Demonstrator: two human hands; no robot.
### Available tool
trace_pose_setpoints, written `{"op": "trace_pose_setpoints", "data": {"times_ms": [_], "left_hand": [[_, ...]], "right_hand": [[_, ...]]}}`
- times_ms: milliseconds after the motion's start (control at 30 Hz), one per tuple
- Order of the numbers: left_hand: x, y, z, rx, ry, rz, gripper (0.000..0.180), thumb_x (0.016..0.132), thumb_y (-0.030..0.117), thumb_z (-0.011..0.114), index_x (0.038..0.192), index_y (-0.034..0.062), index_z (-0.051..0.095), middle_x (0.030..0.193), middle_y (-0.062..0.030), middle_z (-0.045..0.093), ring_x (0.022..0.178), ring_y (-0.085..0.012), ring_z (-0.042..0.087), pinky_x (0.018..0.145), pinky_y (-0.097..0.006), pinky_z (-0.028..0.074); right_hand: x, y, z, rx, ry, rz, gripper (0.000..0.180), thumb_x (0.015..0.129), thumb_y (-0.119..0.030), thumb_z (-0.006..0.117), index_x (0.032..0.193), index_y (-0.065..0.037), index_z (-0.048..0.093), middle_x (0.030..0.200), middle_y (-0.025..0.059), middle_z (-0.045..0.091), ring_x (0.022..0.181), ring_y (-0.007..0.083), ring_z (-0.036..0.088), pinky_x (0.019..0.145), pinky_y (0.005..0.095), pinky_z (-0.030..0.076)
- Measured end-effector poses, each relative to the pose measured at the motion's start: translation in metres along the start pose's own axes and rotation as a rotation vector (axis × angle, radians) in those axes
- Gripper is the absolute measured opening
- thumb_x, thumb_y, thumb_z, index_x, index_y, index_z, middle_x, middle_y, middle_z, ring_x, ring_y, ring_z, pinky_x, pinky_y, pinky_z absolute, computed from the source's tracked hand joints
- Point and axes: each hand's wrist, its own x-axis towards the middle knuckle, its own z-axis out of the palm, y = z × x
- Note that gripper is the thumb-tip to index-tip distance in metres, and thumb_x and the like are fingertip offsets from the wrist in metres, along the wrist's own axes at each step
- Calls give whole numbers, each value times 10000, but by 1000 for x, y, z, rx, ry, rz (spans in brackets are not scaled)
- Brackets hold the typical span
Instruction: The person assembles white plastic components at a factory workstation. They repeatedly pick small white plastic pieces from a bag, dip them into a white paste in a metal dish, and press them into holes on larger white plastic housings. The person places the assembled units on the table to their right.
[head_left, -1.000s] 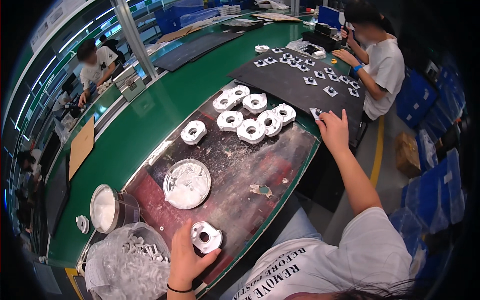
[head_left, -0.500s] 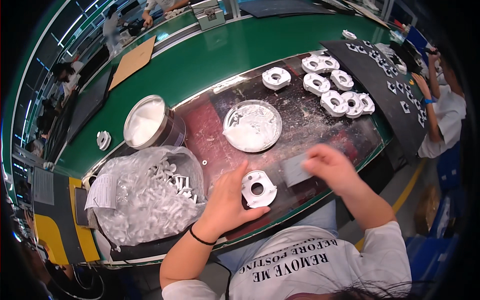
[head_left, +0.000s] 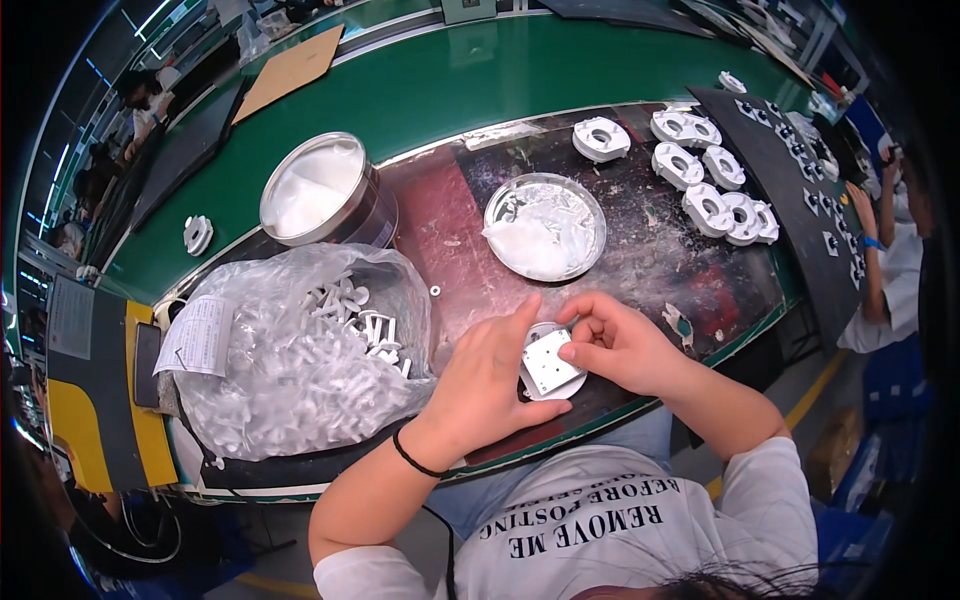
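Note:
A white round housing (head_left: 574,396) lies on the dark work board in front of me. My left hand (head_left: 490,375) curves round its left side, thumb below and fingers above, gripping its edge. On top of the housing sits a square pale plate (head_left: 551,366) with small holes, covering most of it, including the centre. My right hand (head_left: 625,350) pinches the plate's right edge between thumb and fingers. Just beyond my hands is a shallow round dish (head_left: 584,247) holding white paste.
A large clear bag (head_left: 290,400) of white plastic pins lies at the left. Behind it stands a metal tin (head_left: 375,215) with white contents. Several white housings (head_left: 680,165) cluster at the far right, beside a black sheet (head_left: 765,165) bearing small parts. A co-worker's arm (head_left: 868,225) shows beyond.
My right hand has brought the square plate leftward onto the housing, hiding its central hole. My left hand stays round the housing. The whole view has shifted slightly.

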Motion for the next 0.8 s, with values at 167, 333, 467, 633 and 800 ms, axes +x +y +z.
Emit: {"op": "trace_pose_setpoints", "data": {"times_ms": [167, 333, 467, 633, 800], "left_hand": [[0, 1, 0, 7, -3, -5, 1050, 587, 277, 821, 1402, 26, 208, 1084, -178, 528, 1006, -349, 516, 913, -432, 378], [0, 0, 0, 5, 2, -2, 1064, 585, 274, 823, 1408, 32, 194, 1079, -179, 532, 998, -348, 520, 906, -432, 384], [1, 0, 1, -3, 3, 8, 1078, 583, 278, 824, 1415, 38, 182, 1080, -179, 533, 990, -351, 522, 899, -437, 388], [0, -1, 3, 6, 4, 12, 1088, 579, 286, 827, 1416, 41, 176, 1081, -179, 533, 981, -358, 523, 896, -436, 388], [2, 5, -8, 15, 31, -8, 985, 584, 298, 820, 1369, 35, 287, 1061, -178, 543, 969, -357, 528, 888, -429, 393]], "right_hand": [[1, -3, 2, -17, 2, -1, 277, 845, -81, 624, 1085, -40, 492, 714, -32, 532, 643, 21, 458, 571, 190, 368], [-4, 0, 11, -93, 94, -41, 222, 849, -95, 616, 1032, -48, 499, 744, -12, 546, 647, 31, 462, 567, 205, 384], [-5, 6, 12, -139, 133, -83, 195, 855, -115, 607, 1012, -53, 509, 759, 4, 552, 646, 41, 465, 569, 212, 393], [-7, 2, 13, -202, 129, -52, 187, 860, -115, 608, 1005, -51, 509, 773, -3, 541, 681, 43, 473, 601, 208, 399], [-7, 2, 10, -303, 117, -164, 208, 864, -142, 615, 1014, -42, 511, 781, 20, 538, 669, 64, 482, 601, 231, 418]]}}
